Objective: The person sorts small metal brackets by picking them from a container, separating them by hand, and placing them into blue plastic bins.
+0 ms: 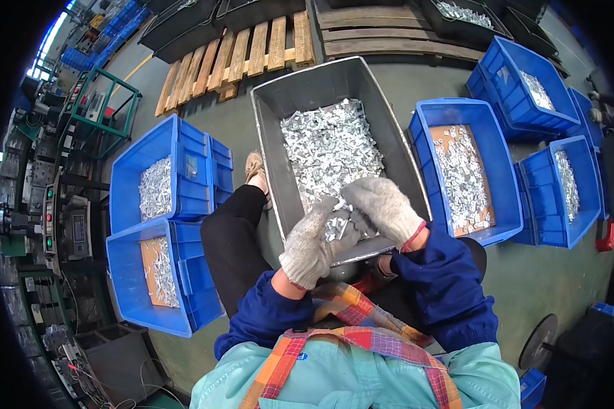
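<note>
A grey bin (261, 126) stands in front of me, holding a heap of small silvery metal parts (334, 146). Over its near end are both my hands, in whitish knitted gloves. My left hand (314, 244) is curled, palm up, around several metal pieces (336, 229). Close beside it, my right hand (383, 210) has its fingers pinched on a small metal piece (342, 204) near my left fingertips. The right palm and part of the fingers are hidden from view.
Blue crates (445, 104) with more metal parts stand on the right, and other blue crates (147, 225) on the left. Wooden pallets (252, 51) lie beyond the bin. Machines (65, 218) line the far left. A round disc (537, 341) is at the lower right.
</note>
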A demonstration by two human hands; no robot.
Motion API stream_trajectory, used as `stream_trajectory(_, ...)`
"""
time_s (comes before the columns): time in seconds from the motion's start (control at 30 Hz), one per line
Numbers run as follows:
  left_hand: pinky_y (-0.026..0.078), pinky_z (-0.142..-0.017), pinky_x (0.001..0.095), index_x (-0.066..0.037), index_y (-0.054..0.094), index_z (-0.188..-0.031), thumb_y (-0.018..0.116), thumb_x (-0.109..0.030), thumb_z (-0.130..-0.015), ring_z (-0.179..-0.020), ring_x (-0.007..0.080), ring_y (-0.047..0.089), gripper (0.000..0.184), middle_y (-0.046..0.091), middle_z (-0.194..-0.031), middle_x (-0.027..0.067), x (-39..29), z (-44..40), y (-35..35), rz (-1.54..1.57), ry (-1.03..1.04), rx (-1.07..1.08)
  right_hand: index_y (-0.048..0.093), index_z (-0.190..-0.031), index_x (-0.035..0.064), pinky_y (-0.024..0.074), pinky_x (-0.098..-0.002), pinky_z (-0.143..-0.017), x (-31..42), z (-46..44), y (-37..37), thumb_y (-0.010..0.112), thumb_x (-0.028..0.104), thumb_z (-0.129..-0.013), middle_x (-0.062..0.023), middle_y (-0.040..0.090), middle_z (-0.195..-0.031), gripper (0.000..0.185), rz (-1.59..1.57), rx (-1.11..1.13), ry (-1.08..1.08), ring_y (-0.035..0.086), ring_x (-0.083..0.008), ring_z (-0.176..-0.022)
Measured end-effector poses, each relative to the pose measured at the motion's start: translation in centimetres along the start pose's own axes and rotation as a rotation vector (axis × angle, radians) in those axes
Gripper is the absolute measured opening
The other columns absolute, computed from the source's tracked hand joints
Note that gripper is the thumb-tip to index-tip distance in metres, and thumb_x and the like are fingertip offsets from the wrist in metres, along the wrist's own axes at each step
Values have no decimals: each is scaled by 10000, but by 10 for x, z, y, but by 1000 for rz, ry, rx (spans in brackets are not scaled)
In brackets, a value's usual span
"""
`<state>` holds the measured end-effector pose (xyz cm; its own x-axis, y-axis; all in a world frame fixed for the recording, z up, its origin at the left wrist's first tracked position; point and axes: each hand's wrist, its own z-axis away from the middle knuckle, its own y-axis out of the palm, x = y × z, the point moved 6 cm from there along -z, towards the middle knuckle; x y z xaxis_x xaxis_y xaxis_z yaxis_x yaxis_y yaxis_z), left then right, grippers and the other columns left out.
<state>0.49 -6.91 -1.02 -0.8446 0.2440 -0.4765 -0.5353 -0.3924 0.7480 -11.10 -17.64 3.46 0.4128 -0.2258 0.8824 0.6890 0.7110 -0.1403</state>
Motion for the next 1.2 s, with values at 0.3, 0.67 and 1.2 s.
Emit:
stream_trajectory(0.3, 665, -648, 376, 12, 584, -1225, 569, -187, -1009, -840, 307, 752, 294, 705, -1070, 178, -2, 7, -7, -234, -42, -145, 699, -1127, 58, 522, -426, -882, -6, 8, 5, 539, 164, -961, -164, 690, -1117, 254, 561, -181, -857, 656, -350, -1014)
stream_trajectory(0.67, 621, -595, 344, -35, 590, -1215, 620, -206, -980, -798, 256, 743, 292, 714, -1054, 130, -4, 10, -13, -374, -16, -200, 692, -1115, 43, 532, -425, -844, -19, -11, -1, 589, 157, -904, -177, 684, -1039, 261, 125, -42, -448, 666, -341, -966)
stream_trajectory(1.2, 626, -633, 318, -15, 649, -1163, 646, -240, -983, -824, 239, 745, 288, 716, -1029, 139, 1, 4, -22, -399, 29, -177, 705, -1152, 14, 520, -333, -697, -3, 3, 8, 634, 198, -910, -94, 668, -887, 312, -93, 168, -136, 634, -204, -821)
